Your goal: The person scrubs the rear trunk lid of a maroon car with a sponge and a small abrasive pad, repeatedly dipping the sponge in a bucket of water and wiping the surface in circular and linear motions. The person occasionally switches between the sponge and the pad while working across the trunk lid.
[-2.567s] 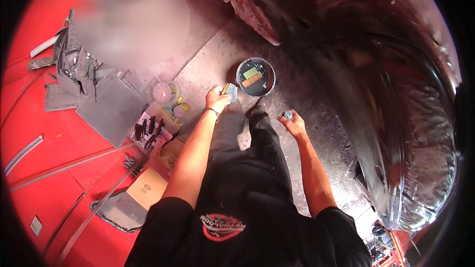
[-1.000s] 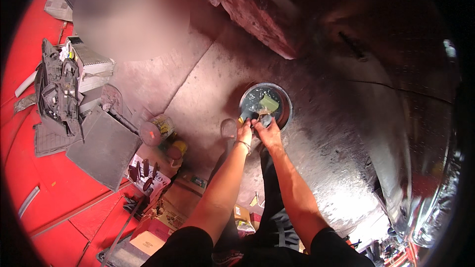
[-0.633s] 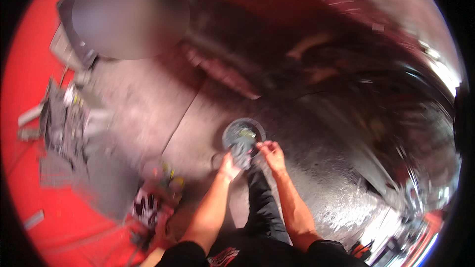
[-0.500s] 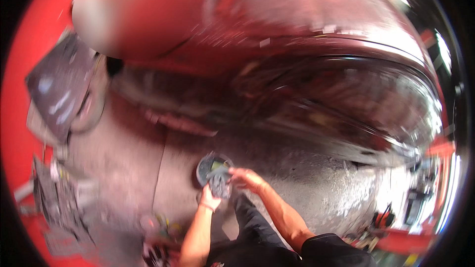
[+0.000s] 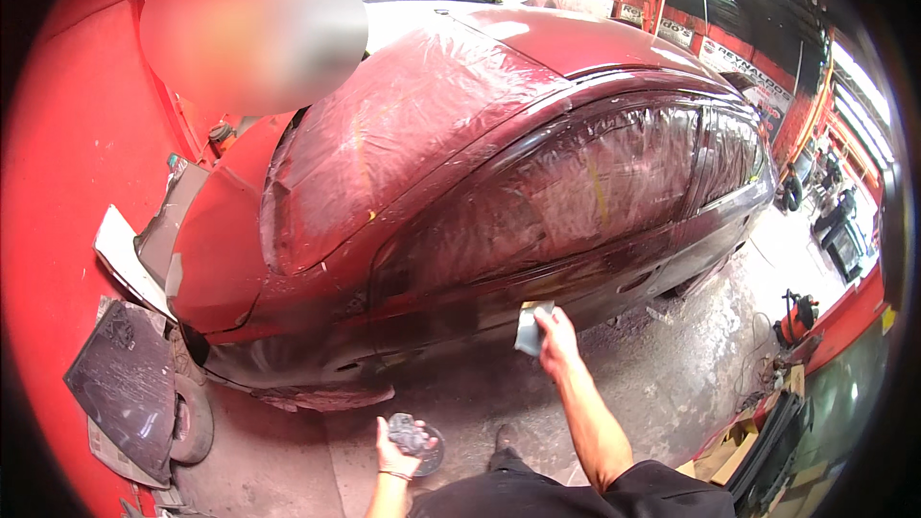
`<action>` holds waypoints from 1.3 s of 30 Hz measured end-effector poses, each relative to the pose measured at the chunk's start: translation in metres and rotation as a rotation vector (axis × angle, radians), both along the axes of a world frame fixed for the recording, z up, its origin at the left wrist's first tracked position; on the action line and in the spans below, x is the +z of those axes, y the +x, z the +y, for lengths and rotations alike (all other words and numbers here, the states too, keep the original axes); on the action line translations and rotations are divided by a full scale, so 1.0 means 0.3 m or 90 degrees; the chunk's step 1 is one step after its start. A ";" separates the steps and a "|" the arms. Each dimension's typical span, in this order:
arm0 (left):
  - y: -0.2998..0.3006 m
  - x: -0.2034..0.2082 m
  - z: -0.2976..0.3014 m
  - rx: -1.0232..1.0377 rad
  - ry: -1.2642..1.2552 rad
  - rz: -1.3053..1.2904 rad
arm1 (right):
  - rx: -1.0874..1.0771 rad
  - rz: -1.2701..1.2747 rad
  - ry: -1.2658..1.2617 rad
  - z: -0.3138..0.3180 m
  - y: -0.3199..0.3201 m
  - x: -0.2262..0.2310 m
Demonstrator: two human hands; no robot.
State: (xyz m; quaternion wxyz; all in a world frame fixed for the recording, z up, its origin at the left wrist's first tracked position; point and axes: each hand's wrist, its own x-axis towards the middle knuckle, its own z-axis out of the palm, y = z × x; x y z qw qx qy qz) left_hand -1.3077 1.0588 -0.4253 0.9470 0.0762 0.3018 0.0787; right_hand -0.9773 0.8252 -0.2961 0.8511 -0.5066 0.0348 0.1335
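A crumpled dark grey rag rests in the palm of my left hand, with the fingers curled around it. Partly hidden behind that hand is a round dark bucket, low by my legs. Reaching forward, my right hand grips a pale grey-green flat pad with a yellowish upper edge; its exact kind does not show. The pad appears in front of the lower side of a dark red car; whether it touches the car I cannot tell. Wrinkled plastic film covers the car's windows.
Loose body panels and a tyre lean near the red wall on the left. An orange and black machine stands on the floor at right, beyond cardboard and long black parts. My shoe is on the concrete.
My view has lifted toward the car. My right hand has moved away from the bucket and my left hand, up and forward with the pad. The left hand still holds the rag.
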 end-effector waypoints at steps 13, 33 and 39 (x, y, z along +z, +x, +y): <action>0.658 0.483 -0.052 0.069 0.348 -0.046 | -0.556 -1.017 -0.658 -0.084 0.987 1.024; 1.384 1.074 0.352 0.268 0.980 -0.149 | -0.181 -1.172 -0.768 0.086 1.066 0.949; 1.394 1.016 0.368 0.342 1.077 -0.145 | -0.100 -1.286 -0.719 0.221 0.987 0.910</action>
